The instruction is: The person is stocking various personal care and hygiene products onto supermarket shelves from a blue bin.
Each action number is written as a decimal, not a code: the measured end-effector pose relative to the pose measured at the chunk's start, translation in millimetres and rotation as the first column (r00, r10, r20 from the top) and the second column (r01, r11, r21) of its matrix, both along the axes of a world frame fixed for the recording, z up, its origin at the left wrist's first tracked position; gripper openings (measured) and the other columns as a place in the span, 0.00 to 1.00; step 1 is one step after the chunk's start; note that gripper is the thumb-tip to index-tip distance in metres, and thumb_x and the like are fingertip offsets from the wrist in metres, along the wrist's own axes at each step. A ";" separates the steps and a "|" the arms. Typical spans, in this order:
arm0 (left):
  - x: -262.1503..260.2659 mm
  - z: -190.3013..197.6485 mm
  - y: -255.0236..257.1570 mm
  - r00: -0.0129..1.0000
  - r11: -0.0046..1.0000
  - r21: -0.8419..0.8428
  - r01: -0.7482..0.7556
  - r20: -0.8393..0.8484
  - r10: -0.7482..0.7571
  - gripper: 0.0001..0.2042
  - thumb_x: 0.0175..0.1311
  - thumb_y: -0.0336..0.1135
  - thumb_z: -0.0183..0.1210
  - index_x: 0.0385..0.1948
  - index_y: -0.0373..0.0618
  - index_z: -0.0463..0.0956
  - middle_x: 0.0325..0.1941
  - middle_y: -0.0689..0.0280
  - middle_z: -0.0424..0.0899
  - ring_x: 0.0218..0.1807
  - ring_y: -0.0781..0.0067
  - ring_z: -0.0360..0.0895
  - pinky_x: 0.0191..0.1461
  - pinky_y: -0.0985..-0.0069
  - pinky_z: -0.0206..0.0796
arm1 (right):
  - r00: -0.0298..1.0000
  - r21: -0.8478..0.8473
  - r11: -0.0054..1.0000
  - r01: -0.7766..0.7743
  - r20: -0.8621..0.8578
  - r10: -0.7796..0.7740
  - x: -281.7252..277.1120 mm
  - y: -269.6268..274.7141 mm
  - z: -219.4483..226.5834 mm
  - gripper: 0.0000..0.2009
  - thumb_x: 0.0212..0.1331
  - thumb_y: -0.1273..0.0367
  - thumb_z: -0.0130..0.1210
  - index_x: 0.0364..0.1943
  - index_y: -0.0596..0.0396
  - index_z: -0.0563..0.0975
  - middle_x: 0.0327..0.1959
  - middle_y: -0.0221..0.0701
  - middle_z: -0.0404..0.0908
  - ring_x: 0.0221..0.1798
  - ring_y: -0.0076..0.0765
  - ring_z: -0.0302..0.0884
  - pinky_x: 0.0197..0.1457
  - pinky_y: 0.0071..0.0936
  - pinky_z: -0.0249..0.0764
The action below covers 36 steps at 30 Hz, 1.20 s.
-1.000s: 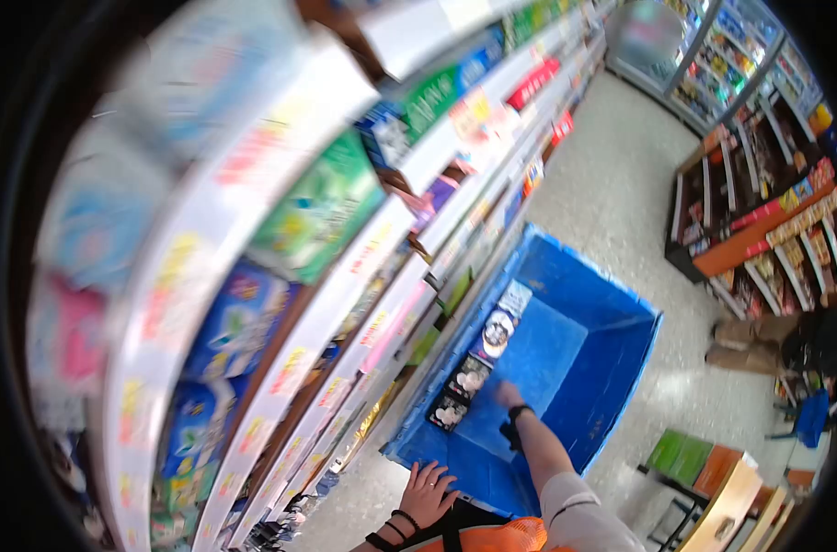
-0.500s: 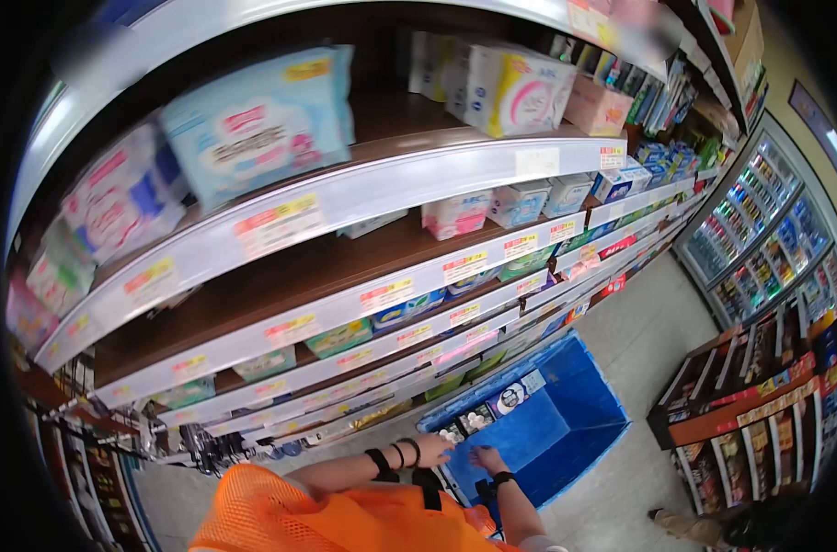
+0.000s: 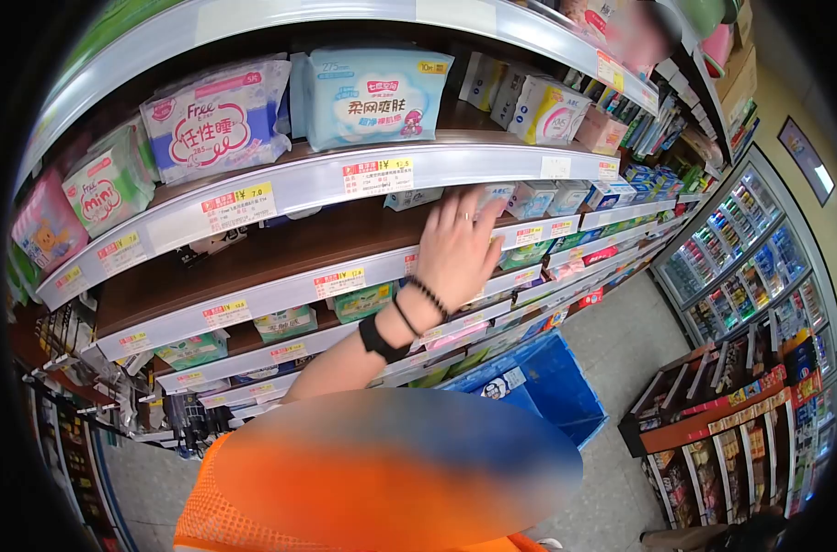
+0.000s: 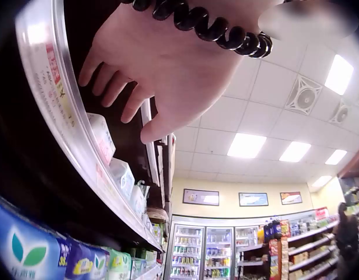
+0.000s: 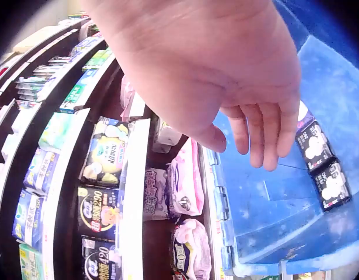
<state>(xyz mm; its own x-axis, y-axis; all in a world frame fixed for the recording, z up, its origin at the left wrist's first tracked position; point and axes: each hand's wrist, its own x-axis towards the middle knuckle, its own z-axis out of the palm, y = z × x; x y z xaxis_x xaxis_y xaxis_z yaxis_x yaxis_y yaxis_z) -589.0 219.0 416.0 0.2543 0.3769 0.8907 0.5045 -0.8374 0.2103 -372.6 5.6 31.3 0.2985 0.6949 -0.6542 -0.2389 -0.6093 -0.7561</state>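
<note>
Head view gives me the left hand (image 3: 460,253) raised at a shelf, palm turned away from me, its fingers wide and holding nothing. A row of small packs (image 3: 532,199) stands on that shelf, starting close by its fingertips and running off on its thumb side; whether it touches the nearest one, I can't tell. Above this hand, one shelf up, I see a large light-blue pack (image 3: 377,97). Past its thumb side, much lower, sits the blue bin (image 3: 570,396). My right wrist view has the right hand (image 5: 226,76) over the bin, fingers extended and slightly bent, gripping nothing. Two dark packs (image 5: 323,165) lie in the bin just beyond its little-finger side, while shelves of bagged and boxed packs (image 5: 103,153) rise on its thumb side.
</note>
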 end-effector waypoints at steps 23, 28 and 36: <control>22.6 -11.2 3.2 0.994 0.992 0.122 -0.026 0.109 0.013 0.23 0.47 0.20 0.61 0.48 0.52 0.77 0.56 0.59 0.68 0.55 0.53 0.74 0.56 0.63 0.69 | 0.996 0.237 0.969 0.077 -0.059 -0.065 1.4 30.1 68.3 0.16 0.67 0.63 0.51 0.50 0.61 0.76 0.45 0.34 0.82 0.45 0.32 0.82 0.49 0.25 0.77; 28.5 -55.0 -32.2 0.945 0.954 0.046 0.297 0.128 -0.300 0.24 0.42 0.21 0.68 0.46 0.49 0.78 0.56 0.57 0.67 0.61 0.50 0.72 0.60 0.62 0.71 | 0.998 0.477 0.876 0.068 -0.030 -0.061 -9.8 43.3 161.4 0.21 0.71 0.59 0.47 0.59 0.60 0.69 0.55 0.37 0.78 0.54 0.34 0.77 0.57 0.28 0.72; 77.1 -197.1 -70.5 0.695 0.077 -0.707 0.703 0.660 -0.285 0.29 0.57 0.35 0.69 0.57 0.39 0.64 0.57 0.58 0.66 0.58 0.66 0.72 0.54 0.72 0.74 | 0.969 0.586 0.780 0.218 -0.226 -0.101 5.8 41.2 162.9 0.28 0.70 0.55 0.48 0.67 0.57 0.62 0.62 0.35 0.71 0.63 0.32 0.70 0.66 0.32 0.65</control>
<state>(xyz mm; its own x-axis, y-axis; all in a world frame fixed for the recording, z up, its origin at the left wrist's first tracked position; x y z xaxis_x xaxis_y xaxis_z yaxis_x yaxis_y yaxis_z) -511.9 148.5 219.0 0.5764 0.8072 0.1273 -0.2061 -0.0072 0.9785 -366.8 46.7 194.2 0.3641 0.9159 -0.1688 -0.4529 0.0157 -0.8914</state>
